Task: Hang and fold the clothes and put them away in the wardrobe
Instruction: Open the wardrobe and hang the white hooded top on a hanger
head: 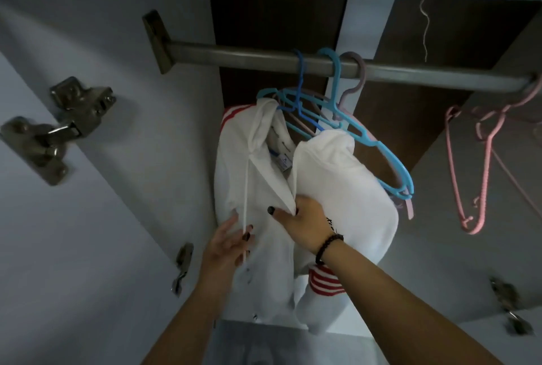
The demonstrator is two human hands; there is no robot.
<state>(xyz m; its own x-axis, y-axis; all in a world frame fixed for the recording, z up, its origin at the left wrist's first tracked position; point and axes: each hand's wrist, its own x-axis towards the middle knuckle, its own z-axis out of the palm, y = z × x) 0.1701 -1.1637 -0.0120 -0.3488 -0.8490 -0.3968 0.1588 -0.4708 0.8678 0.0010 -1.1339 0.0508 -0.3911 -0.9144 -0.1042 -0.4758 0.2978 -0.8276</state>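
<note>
Your white hoodie (337,185) has red-and-white striped cuffs (324,278); the hangers are light blue (378,144), darker blue (299,83) and, far right, pink (469,165).

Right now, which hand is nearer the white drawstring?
Left. The left hand has its fingers at the white drawstring. The right hand pinches the hoodie front edge just right of it.

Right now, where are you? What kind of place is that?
Most likely the inside of a wardrobe. A metal rail runs across it, plastic hangers hook over the rail, and a white hoodie hangs there between open hinged doors.
</note>
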